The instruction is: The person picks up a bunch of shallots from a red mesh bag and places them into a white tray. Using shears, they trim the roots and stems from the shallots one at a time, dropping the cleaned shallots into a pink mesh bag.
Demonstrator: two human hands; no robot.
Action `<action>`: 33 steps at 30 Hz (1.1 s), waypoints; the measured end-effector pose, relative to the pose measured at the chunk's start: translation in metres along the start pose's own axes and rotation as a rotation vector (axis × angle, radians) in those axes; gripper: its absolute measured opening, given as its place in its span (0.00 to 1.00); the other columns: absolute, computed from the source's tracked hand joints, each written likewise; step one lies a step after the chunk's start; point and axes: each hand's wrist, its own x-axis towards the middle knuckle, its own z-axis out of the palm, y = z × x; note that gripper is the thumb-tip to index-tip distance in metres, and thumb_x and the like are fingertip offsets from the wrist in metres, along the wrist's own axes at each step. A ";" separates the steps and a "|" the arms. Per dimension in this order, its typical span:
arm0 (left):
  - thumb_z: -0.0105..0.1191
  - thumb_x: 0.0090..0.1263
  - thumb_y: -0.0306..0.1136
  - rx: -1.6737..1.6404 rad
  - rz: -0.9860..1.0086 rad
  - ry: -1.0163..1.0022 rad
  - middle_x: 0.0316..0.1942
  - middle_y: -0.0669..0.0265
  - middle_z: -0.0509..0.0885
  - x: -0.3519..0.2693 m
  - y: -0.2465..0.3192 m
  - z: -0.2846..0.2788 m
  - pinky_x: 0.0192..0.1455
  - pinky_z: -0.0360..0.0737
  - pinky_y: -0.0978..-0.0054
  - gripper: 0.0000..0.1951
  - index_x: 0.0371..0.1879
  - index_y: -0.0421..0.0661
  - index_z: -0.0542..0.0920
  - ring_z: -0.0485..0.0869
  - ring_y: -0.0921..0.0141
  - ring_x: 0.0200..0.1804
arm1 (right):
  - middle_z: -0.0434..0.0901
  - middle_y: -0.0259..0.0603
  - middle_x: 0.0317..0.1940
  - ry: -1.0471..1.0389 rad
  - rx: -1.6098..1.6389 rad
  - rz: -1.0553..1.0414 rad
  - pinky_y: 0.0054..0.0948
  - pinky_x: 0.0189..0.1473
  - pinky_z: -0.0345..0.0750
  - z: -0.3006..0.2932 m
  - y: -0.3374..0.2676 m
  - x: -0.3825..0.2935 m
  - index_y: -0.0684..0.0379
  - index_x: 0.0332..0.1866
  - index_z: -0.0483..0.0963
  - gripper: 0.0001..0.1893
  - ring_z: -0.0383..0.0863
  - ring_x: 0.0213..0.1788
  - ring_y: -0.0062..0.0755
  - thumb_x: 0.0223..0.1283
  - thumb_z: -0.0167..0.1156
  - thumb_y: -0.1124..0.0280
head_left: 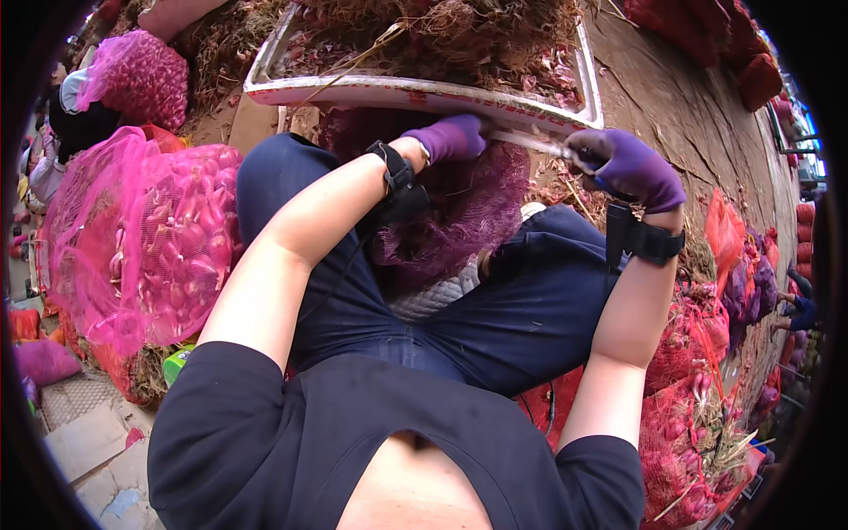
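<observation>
My left hand (pixel 457 138), in a purple glove, is closed at one end of a pale, narrow strip (pixel 530 141). The strip runs across to my right hand (pixel 626 165), gloved the same way, whose curled fingers hold its other end. Blur hides what the strip is. A dark purple mesh sack (pixel 457 225) lies between my knees, below both hands; its contents cannot be made out. Just beyond the hands stands a white foam box (pixel 424 96), holding dry roots (pixel 477 40) and reddish skins. Something blue shows under my right palm.
Pink mesh sacks of shallots (pixel 185 238) stand at my left, red mesh sacks (pixel 682 411) at my right. A tarp-like brown ground sheet (pixel 682 119) spreads to the upper right. Another person (pixel 76 106) is at the upper left; part of one shows at the far right.
</observation>
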 end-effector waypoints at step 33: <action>0.50 0.67 0.44 0.394 -0.016 0.492 0.36 0.58 0.85 -0.073 0.012 -0.030 0.46 0.80 0.59 0.12 0.37 0.54 0.84 0.84 0.57 0.42 | 0.79 0.28 0.34 0.251 0.409 -0.238 0.19 0.40 0.73 0.032 -0.019 0.074 0.62 0.52 0.76 0.20 0.74 0.34 0.15 0.54 0.70 0.69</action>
